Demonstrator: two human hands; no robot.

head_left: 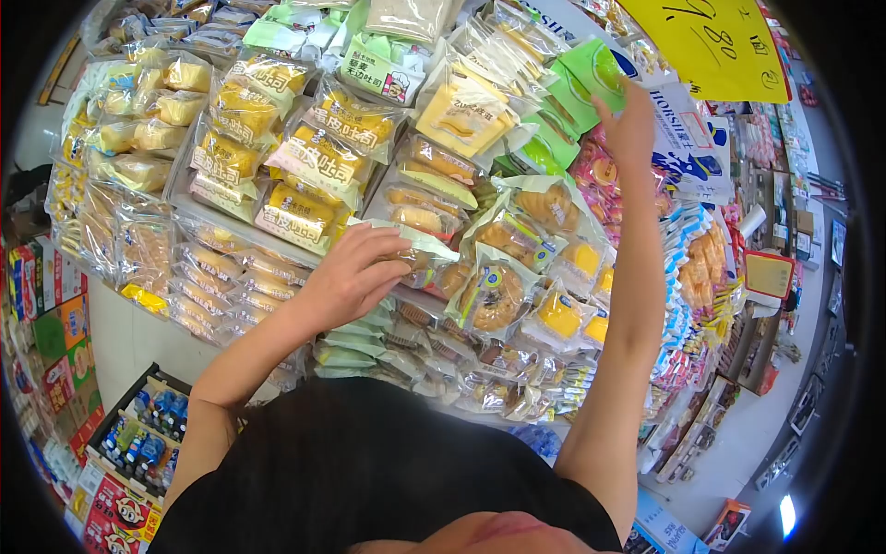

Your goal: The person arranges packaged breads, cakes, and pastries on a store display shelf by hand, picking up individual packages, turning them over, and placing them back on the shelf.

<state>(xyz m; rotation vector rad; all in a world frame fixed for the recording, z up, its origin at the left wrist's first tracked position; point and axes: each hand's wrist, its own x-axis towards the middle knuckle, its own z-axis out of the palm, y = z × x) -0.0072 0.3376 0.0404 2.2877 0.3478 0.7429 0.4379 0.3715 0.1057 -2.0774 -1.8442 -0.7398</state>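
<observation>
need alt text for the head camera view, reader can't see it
Two bare hands are at a heaped display of packaged bread: the right hand is stretched out to green packets on the far side, the left hand is over wrapped bread nearer the body. A yellow sign shows at upper right.

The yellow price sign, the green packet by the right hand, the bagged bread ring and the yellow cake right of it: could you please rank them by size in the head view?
Yellow sign
Green packet, bagged bread ring: too alike to rank
Yellow cake
</observation>
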